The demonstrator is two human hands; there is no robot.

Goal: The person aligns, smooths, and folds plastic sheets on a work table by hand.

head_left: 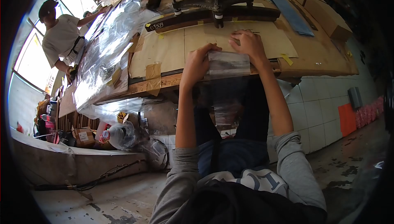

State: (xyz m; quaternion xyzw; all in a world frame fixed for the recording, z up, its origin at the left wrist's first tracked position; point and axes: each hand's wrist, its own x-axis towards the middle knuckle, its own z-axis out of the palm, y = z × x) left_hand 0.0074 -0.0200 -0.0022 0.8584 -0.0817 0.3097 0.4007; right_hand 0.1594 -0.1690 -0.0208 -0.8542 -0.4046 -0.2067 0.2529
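**Clear plastic gripped at the rim of a papered worktable**

A clear plastic sheet (230, 63) is seen at the near edge of a worktable (328, 62), directly in front of the wearer and between the two forearms. Its left edge is held by the left hand (196, 65), whose fingers are curled narrow, with the thumb side laid at the sheet's upper left corner. The right hand (249, 45) is placed past the upper right corner, its fingers half bent and slightly spread above the brown paper (164, 53); whether anything is pinched there cannot be told. The visible panel is laid with its longer side running left to right, along the table's rim, and its upper edge is turned toward the heavy metal frame (215, 3) beyond. How far the plastic hangs below the rim cannot be made out clearly. Tan tape (153, 79) is stuck over the rim to the left of the hands. A heap of plastic film (104, 45) is spread farther left, where a co-worker (61, 37) in a white shirt is seen beside the table.
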